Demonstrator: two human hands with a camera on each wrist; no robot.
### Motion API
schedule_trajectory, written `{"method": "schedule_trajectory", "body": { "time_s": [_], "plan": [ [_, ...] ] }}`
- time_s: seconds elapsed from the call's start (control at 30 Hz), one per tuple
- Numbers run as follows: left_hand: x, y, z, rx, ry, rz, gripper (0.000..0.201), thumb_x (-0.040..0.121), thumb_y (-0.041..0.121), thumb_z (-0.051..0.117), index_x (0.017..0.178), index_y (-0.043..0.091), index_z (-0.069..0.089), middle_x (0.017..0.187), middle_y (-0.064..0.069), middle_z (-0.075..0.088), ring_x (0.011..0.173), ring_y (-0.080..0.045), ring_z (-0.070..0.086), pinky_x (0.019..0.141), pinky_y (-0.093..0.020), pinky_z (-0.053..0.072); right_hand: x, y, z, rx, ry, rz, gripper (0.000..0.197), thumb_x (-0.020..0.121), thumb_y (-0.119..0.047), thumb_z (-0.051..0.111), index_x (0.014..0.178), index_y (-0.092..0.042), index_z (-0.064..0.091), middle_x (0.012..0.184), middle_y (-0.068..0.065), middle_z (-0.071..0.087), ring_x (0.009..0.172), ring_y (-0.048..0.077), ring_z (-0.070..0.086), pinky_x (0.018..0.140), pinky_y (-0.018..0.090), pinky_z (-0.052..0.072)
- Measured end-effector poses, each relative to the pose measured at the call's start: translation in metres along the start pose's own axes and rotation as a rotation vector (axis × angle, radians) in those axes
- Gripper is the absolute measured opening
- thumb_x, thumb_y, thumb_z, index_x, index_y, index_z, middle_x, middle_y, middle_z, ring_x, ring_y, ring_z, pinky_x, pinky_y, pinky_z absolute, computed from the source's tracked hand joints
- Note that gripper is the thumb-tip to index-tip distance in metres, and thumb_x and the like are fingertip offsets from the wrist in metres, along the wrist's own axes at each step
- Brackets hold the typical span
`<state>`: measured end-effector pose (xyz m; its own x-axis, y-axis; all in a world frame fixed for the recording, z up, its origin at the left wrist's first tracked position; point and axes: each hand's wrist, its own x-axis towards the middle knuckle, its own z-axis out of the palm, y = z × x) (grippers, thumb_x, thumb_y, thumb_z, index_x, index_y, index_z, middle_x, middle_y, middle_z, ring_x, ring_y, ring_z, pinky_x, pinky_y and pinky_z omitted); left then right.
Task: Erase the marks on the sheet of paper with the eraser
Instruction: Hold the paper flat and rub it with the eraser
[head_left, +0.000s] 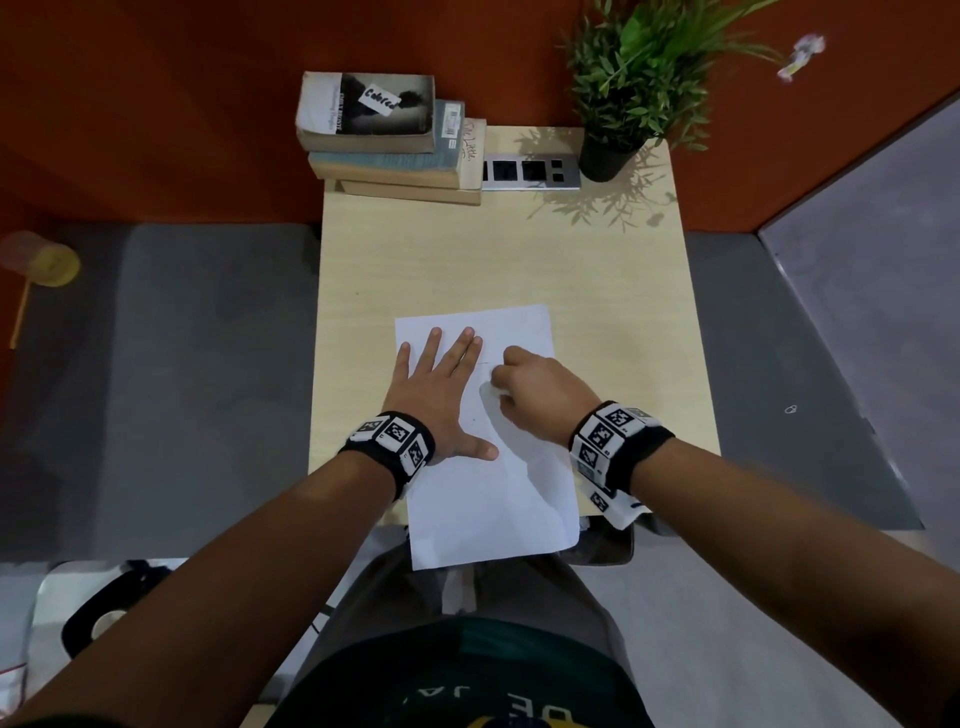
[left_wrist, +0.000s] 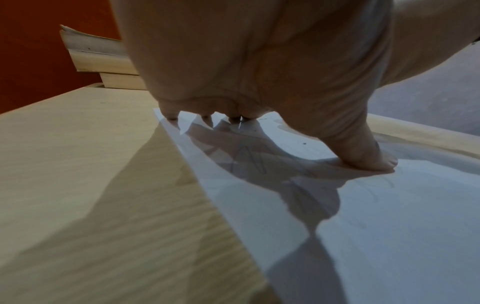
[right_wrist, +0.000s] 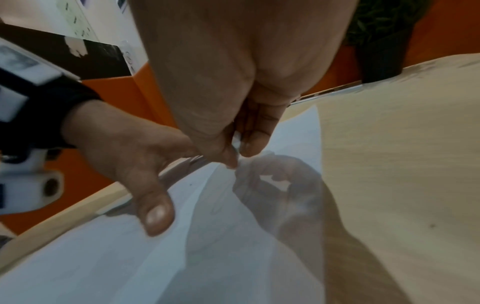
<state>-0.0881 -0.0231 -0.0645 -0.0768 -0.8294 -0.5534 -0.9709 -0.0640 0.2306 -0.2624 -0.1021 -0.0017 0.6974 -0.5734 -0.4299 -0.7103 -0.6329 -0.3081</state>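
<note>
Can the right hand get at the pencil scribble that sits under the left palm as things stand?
Probably not yet. The left hand lies flat on the white sheet of paper, and the wrist view shows the zigzag pencil scribble beneath its raised palm. The right hand, pinching the small white eraser, works beside it.

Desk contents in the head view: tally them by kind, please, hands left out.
Books: 4
Sheet of paper: 1
Potted plant: 1
Socket panel: 1
Eraser, a small white piece pinched in the right hand: 1
Total: 8

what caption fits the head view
Left hand presses the sheet of paper flat while right hand rubs it with an eraser.
</note>
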Motion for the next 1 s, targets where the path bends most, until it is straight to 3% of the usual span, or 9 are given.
{"method": "schedule_trajectory", "body": {
  "time_s": [0.2,0.37,0.57,0.73,0.93,1.0],
  "plan": [
    [0.0,0.0,-0.001,0.012,-0.011,-0.002,0.155,0.065,0.105,0.057,0.166,0.03,-0.034,0.173,0.015,-0.039,0.162,-0.026,-0.035,0.132,-0.063,-0.011,0.013,0.008,-0.001,0.082,0.115,0.142,0.011,0.087,-0.011,0.055,0.087,-0.006,0.065,0.089,0.006,0.05,0.07,0.032,0.059,0.063,0.038,0.051],
    [0.0,0.0,0.001,0.006,-0.002,0.002,0.155,0.065,0.106,0.057,0.165,0.03,-0.035,0.173,0.015,-0.039,0.162,-0.026,-0.036,0.132,-0.063,-0.011,0.003,0.0,0.001,0.067,0.016,0.046,0.01,0.09,-0.01,0.053,0.086,-0.006,0.061,0.089,0.004,0.046,0.07,0.029,0.056,0.06,0.035,0.046],
    [0.001,-0.001,-0.001,-0.001,-0.012,0.002,0.156,0.063,0.106,0.056,0.165,0.032,-0.036,0.172,0.016,-0.04,0.161,-0.025,-0.037,0.131,-0.062,-0.013,0.02,0.016,-0.003,0.145,0.146,0.141,0.01,0.086,-0.013,0.058,0.082,-0.008,0.065,0.086,0.004,0.05,0.075,0.028,0.057,0.064,0.035,0.047],
    [0.0,-0.001,0.001,-0.006,-0.001,0.0,0.156,0.064,0.105,0.059,0.166,0.031,-0.033,0.174,0.016,-0.038,0.161,-0.025,-0.036,0.131,-0.062,-0.012,0.009,0.014,0.007,0.122,0.035,0.059,0.012,0.088,-0.015,0.059,0.092,-0.009,0.068,0.089,0.003,0.05,0.076,0.028,0.058,0.067,0.04,0.052],
    [0.0,-0.002,-0.001,-0.008,-0.003,0.011,0.155,0.065,0.104,0.059,0.166,0.031,-0.033,0.174,0.015,-0.037,0.161,-0.025,-0.036,0.131,-0.062,-0.015,0.027,0.029,-0.007,0.195,0.16,0.127,0.014,0.085,-0.016,0.062,0.091,-0.012,0.073,0.084,0.004,0.053,0.078,0.028,0.057,0.065,0.031,0.04],
    [0.0,-0.003,-0.003,0.015,-0.01,0.018,0.155,0.066,0.104,0.059,0.167,0.031,-0.032,0.174,0.014,-0.037,0.162,-0.026,-0.035,0.131,-0.061,-0.016,0.022,0.027,-0.004,0.184,0.133,0.1,0.012,0.085,-0.014,0.061,0.09,-0.011,0.072,0.084,0.003,0.053,0.078,0.026,0.056,0.065,0.032,0.041]
  ]
}}
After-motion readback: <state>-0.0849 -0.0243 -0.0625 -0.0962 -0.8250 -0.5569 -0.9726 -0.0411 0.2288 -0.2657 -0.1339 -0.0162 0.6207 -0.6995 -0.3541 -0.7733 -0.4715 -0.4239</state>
